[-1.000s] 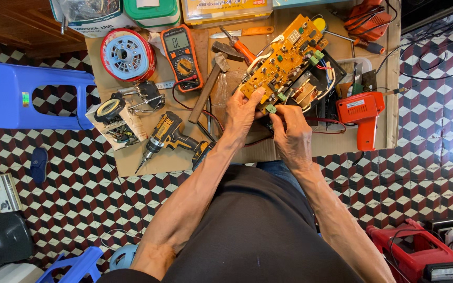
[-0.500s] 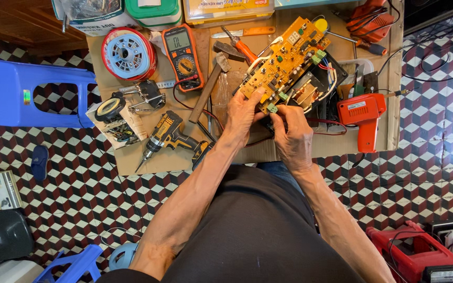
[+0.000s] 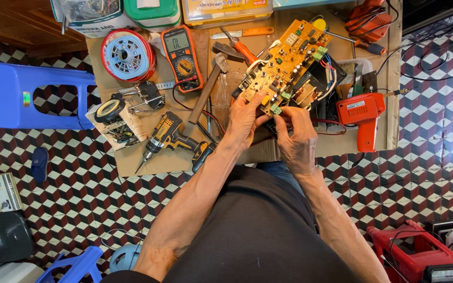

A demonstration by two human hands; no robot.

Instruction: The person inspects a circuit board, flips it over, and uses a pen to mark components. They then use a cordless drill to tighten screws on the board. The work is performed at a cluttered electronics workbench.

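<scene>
The person is holding a yellow circuit board (image 3: 283, 63) tilted up over the cluttered table (image 3: 310, 149), above a dark chassis (image 3: 315, 91) wired to it. The left hand (image 3: 245, 118) is closed in a grip on the board's lower edge, steadying it. The right hand (image 3: 295, 137) is pinching with its fingertips at a small green connector (image 3: 276, 109) on the board's near corner. The step in hand appears to be working that connector or its wiring at the board's edge. The next move probably calls for a fine pull or push there while the left hand is keeping the board from twisting. A hammer (image 3: 211, 84), a multimeter (image 3: 181, 50) and a cordless drill (image 3: 171, 137) are lying to the left, untouched.
</scene>
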